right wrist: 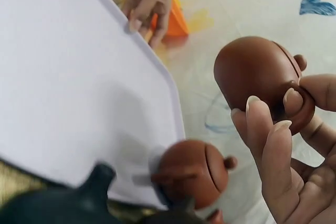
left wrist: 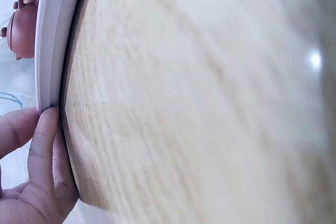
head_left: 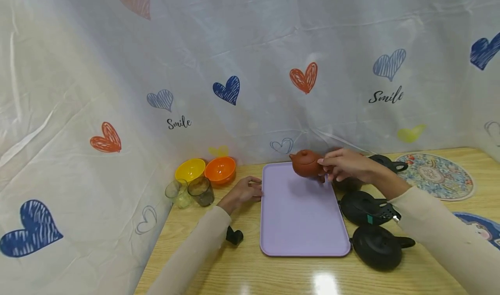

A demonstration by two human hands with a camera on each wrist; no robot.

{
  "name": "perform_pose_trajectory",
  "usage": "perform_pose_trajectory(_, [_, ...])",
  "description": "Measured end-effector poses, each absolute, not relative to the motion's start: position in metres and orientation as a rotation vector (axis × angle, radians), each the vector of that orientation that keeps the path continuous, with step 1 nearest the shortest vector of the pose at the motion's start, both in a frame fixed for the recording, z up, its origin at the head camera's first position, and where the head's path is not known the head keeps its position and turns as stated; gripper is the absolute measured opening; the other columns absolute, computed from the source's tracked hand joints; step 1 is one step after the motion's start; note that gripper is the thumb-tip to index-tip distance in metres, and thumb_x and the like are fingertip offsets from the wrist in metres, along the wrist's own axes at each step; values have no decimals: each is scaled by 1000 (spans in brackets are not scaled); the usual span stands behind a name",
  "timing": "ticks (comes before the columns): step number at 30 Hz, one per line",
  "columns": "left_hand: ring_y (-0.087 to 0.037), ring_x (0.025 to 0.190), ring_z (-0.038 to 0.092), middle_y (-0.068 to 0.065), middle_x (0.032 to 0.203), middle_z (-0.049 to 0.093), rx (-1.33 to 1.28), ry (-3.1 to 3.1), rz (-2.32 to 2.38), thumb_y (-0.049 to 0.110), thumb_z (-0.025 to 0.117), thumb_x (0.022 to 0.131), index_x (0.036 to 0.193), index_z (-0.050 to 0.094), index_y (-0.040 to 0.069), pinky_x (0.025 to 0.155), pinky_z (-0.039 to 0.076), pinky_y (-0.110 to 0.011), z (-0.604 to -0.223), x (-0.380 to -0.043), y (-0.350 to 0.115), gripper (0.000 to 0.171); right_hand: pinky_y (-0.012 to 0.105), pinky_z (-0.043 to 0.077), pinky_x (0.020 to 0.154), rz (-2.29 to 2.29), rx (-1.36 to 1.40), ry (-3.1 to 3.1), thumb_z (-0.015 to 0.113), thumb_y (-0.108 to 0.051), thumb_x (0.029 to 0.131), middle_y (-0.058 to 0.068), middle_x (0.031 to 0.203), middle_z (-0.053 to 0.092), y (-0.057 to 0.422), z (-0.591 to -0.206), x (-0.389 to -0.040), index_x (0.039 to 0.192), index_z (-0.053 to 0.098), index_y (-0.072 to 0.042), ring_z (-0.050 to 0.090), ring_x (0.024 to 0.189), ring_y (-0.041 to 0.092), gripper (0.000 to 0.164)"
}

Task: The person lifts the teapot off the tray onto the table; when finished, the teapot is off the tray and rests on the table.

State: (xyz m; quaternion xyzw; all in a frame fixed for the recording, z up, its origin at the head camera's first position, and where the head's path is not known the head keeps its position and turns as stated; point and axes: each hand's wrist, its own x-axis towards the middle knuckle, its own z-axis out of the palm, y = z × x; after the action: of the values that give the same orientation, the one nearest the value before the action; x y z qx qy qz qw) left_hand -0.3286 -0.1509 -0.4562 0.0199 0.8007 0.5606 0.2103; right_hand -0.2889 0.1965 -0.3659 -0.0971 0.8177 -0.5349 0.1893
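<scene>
A reddish-brown teapot (head_left: 306,164) is held in the air over the far right corner of a lilac tray (head_left: 300,217). My right hand (head_left: 347,165) pinches its handle between thumb and fingers, and the spout points left. In the right wrist view a second brown teapot (right wrist: 191,174) sits at the tray's corner, below the held one; in the head view my right hand mostly hides it. At the tray's left rim is my left hand (head_left: 244,191), thumb and fingertips pinching the edge in the left wrist view.
Dark teapots (head_left: 365,208) stand along the tray's right side, one with its spout at the rim. On the left are a yellow bowl (head_left: 190,169), an orange bowl (head_left: 220,170) and two glasses (head_left: 201,191). A floral placemat (head_left: 433,175) lies at right, with a blue mat (head_left: 480,227) nearer.
</scene>
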Motion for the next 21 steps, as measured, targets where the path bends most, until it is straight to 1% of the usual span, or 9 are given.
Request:
perform_pose_trajectory(6, [-20,90,68,-20,122,63,44,2221,1546,-2,69,90,133,52,-1,88,60,-37,-457,-330,-151,47,35,58,69,-1453,-283,2381,57,-37,102,6,96,65,234,-364,-280,101,63,0,70,83,20,38])
perform_pose_trajectory(9, [-20,92,68,-20,123,63,42,2223,1537,-1,69,90,133,51,0,88,60,-37,-457,-331,-152,47,35,58,69,-1457,-286,2391,56,-35,103,10,101,63,251,-365,-274,107,62,4,70,84,21,40])
perform_pose_trajectory(11, [-21,93,68,-20,124,63,38,2224,1537,-2,69,90,133,51,0,88,60,-37,-457,-331,-152,47,35,59,71,-1448,-287,2402,54,-35,104,10,105,63,262,-367,-270,113,62,4,69,86,20,41])
perform_pose_trajectory(13, [-21,93,68,-20,124,62,37,2221,1544,-3,69,90,133,51,0,89,60,-37,-457,-331,-153,47,35,59,72,-1443,-288,2411,53,-34,105,12,107,63,270,-368,-266,116,62,5,69,87,20,42])
perform_pose_trajectory(14, [-21,93,68,-21,124,62,36,2220,1548,-3,68,90,133,51,0,89,60,-37,-457,-330,-153,47,35,58,73,-1438,-282,2419,53,-35,105,11,106,63,274,-369,-264,118,62,4,68,88,20,42])
perform_pose_trajectory(21, [-20,92,68,-20,124,62,27,2215,1549,-2,69,90,134,51,0,89,60,-37,-456,-329,-151,47,36,58,73,-1427,-286,2436,49,-32,107,11,103,64,302,-379,-253,112,61,3,66,88,21,37])
